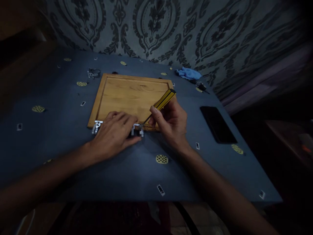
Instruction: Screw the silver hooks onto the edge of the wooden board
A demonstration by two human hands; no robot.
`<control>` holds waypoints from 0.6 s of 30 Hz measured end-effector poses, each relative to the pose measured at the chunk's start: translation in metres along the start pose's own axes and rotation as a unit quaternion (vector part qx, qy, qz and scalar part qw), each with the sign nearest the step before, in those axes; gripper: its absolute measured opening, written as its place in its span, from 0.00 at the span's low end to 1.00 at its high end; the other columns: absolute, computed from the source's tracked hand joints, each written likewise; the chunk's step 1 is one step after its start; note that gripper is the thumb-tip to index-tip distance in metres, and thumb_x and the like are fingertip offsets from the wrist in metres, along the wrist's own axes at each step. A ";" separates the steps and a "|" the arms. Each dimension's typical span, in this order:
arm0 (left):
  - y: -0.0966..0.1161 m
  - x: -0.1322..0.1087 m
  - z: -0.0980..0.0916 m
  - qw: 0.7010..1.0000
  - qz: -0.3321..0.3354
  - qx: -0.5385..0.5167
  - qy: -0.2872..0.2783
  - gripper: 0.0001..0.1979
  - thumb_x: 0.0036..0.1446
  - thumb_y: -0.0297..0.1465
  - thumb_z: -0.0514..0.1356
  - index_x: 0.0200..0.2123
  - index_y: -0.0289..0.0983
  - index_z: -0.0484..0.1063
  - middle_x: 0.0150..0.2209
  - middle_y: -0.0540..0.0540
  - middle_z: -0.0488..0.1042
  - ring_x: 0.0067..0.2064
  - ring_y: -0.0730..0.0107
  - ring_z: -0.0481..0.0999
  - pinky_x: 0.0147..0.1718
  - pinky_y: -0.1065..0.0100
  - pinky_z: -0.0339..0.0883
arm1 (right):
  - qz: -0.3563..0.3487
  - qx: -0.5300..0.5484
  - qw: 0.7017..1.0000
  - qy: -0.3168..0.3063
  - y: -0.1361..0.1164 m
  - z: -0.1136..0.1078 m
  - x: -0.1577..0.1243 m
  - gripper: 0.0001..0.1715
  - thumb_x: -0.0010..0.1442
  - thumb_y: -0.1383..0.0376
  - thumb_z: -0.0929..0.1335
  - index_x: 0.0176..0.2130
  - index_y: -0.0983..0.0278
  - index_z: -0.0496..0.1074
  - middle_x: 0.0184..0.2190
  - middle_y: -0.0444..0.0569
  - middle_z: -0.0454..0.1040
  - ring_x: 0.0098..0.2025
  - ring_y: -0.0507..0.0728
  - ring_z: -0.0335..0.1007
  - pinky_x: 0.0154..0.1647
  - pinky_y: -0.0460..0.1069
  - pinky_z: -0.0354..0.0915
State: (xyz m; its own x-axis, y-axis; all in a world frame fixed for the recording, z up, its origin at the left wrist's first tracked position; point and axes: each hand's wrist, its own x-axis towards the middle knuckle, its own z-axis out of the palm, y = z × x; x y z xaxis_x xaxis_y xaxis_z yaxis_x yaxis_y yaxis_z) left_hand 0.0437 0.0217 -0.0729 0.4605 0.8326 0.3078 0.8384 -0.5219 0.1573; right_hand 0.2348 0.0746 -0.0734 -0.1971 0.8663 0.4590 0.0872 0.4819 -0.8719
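Observation:
A framed wooden panel (129, 94), likely a cabinet door, lies flat on the table. Along its near edge sit two metal hinges, the left hinge (96, 126) and the right hinge (139, 129). My left hand (113, 133) covers the edge between them, fingers bent over the wood and thumb pressed against the right hinge. In my right hand (172, 122) is a screwdriver (163, 100) with a yellow and black handle. The screwdriver is tilted, its tip down at the right hinge. Any screw under the tip is too small to make out.
The table (97, 182) has a blue patterned cover. Another metal hinge (94, 72) lies behind the panel at left. A blue cloth (188, 73) and a small dark object (201, 86) lie at the back right. A black phone (218, 124) rests at right. A patterned wall (156, 29) stands behind.

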 end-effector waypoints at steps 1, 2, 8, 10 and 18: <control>-0.002 0.001 -0.001 1.000 -0.019 -0.009 0.000 0.21 0.62 0.42 0.68 0.50 0.35 0.70 0.46 0.41 0.80 0.50 0.51 0.78 0.50 0.55 0.67 | 0.001 -0.001 1.000 0.000 0.000 0.000 0.000 0.17 0.64 0.53 0.73 0.34 0.56 0.64 0.26 0.39 0.68 0.21 0.50 0.68 0.20 0.49 0.65; -0.004 0.001 -0.001 0.999 -0.032 -0.018 -0.001 0.24 0.61 0.44 0.68 0.51 0.35 0.69 0.47 0.40 0.80 0.51 0.51 0.78 0.49 0.55 0.67 | 0.002 -0.001 1.000 0.000 0.000 0.000 0.000 0.17 0.64 0.53 0.73 0.34 0.56 0.64 0.27 0.39 0.68 0.21 0.50 0.68 0.20 0.49 0.65; -0.002 0.002 0.001 0.999 -0.032 -0.040 -0.016 0.40 0.57 0.48 0.70 0.63 0.34 0.60 0.53 0.37 0.79 0.57 0.47 0.76 0.54 0.52 0.67 | -0.002 -0.001 1.000 0.006 0.002 0.001 0.001 0.18 0.64 0.52 0.73 0.34 0.56 0.64 0.27 0.39 0.67 0.21 0.50 0.68 0.20 0.49 0.64; 0.001 0.002 0.002 0.999 -0.030 -0.038 -0.019 0.41 0.57 0.48 0.71 0.64 0.33 0.59 0.54 0.36 0.79 0.57 0.46 0.76 0.55 0.50 0.67 | -0.005 0.004 1.000 0.006 0.002 0.001 0.000 0.17 0.64 0.53 0.73 0.34 0.56 0.64 0.27 0.39 0.67 0.21 0.50 0.68 0.20 0.49 0.64; 0.004 0.003 0.006 0.998 -0.034 -0.047 -0.020 0.42 0.57 0.46 0.71 0.65 0.33 0.57 0.53 0.37 0.79 0.56 0.48 0.78 0.54 0.52 0.67 | 0.007 0.006 1.000 0.011 0.000 0.002 0.001 0.20 0.62 0.50 0.74 0.34 0.56 0.64 0.26 0.38 0.68 0.21 0.50 0.68 0.20 0.49 0.65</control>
State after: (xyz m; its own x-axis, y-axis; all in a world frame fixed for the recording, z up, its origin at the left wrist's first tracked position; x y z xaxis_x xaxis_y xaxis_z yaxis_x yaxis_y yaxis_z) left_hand 0.0499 0.0233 -0.0768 0.4163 0.8724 0.2562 0.8380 -0.4775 0.2641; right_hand 0.2331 0.0751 -0.0734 -0.1749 0.8757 0.4501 0.0785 0.4681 -0.8802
